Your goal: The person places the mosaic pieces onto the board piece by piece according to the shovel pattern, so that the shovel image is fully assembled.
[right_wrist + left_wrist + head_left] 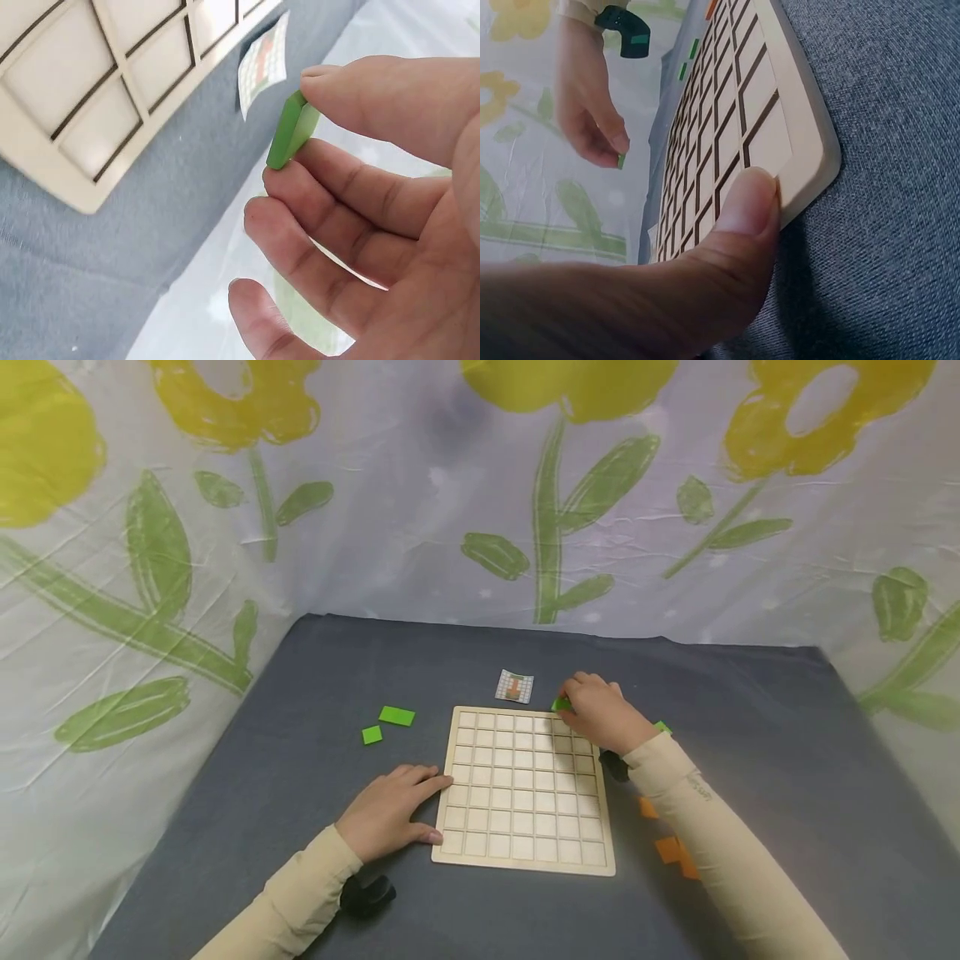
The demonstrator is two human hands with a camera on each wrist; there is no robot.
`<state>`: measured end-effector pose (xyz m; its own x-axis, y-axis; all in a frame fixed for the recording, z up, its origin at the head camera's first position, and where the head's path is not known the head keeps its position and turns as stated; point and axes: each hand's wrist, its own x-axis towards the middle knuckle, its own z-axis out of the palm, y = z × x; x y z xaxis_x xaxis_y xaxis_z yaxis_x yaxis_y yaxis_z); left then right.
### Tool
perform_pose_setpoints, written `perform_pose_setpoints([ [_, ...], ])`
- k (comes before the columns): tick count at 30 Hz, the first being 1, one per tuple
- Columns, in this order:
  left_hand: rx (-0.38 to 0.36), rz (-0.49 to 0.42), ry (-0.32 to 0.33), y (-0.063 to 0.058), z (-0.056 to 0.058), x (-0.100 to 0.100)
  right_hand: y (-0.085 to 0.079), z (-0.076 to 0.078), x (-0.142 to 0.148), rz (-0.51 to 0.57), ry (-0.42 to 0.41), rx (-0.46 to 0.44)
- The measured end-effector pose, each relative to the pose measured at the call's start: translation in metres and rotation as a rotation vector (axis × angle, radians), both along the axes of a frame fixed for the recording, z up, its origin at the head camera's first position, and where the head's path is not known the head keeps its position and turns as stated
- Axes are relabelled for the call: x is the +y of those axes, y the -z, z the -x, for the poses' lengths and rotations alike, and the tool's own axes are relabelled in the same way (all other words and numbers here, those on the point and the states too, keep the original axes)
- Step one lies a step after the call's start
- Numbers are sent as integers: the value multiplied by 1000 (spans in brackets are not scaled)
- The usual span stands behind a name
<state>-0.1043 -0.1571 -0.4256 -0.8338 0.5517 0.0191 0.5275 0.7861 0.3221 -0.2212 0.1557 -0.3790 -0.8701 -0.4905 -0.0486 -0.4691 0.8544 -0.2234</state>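
Note:
A pale wooden grid board (pixel 525 870) lies flat on the dark cloth with its squares bare. At its left edge, my left hand (pixel 392 810) rests with fingers spread, and its thumb (pixel 746 206) touches the rim near a corner. Over the far right part of the board is my right hand (pixel 603 714). It pinches a small green tile (pixel 289 135) between thumb and fingertips, raised above the board, while the other fingers fan out loosely. Just beyond the board's far edge lies a small printed pattern card (pixel 514 687) showing an orange and green shape on a grid.
Left of the board lie a green rectangular tile (pixel 397 716) and a green square tile (pixel 372 735). Several orange tiles (pixel 666 850) are to the right, partly hidden by the right sleeve (pixel 720 835). Another green tile (pixel 663 727) shows behind the right wrist. A flowered curtain (pixel 420 527) surrounds the table.

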Motion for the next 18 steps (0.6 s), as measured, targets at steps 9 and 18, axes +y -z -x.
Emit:
perform_pose_setpoints([
  [9, 12, 18, -8, -1, 0, 0, 8, 3, -20, -24, -48, 14],
  [18, -1, 21, -8, -2, -2, 0, 16, 4, -36, -39, -100, 25],
])
